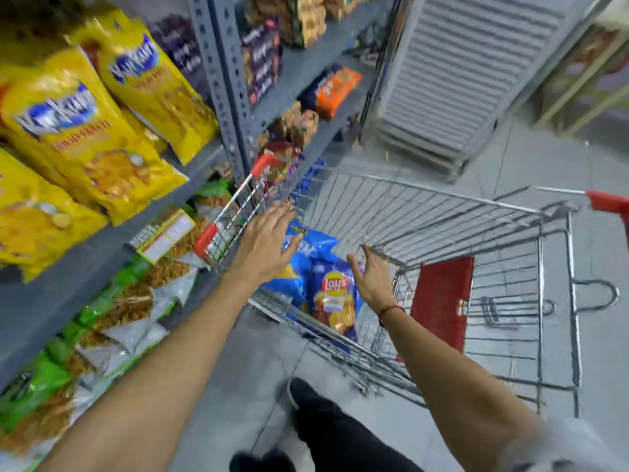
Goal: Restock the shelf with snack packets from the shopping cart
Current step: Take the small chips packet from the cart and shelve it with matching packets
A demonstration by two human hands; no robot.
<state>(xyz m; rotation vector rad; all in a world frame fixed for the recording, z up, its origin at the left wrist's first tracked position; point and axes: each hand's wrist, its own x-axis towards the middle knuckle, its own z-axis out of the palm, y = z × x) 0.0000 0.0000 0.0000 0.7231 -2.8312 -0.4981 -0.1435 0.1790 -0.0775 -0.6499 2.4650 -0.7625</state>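
A wire shopping cart (pixel 442 212) with red corner guards stands beside the grey shelf unit (pixel 85 267). Inside it lie blue snack packets (pixel 332 301), one with a Lay's logo. My left hand (pixel 269 243) hovers over the cart's near-left corner, fingers spread, holding nothing. My right hand (pixel 372 277) is just right of the blue packets with fingers apart, above the cart's near rim and not gripping anything. Large yellow snack bags (pixel 88 131) fill the upper shelf at left.
Green and clear snack packs (pixel 112 311) lie on the lower shelf. Purple and orange biscuit packs (pixel 333 88) sit on the farther shelves. A grey slatted stack (pixel 469 73) leans beyond the cart. My dark trouser leg and shoe (pixel 326 420) are on the tiled floor below.
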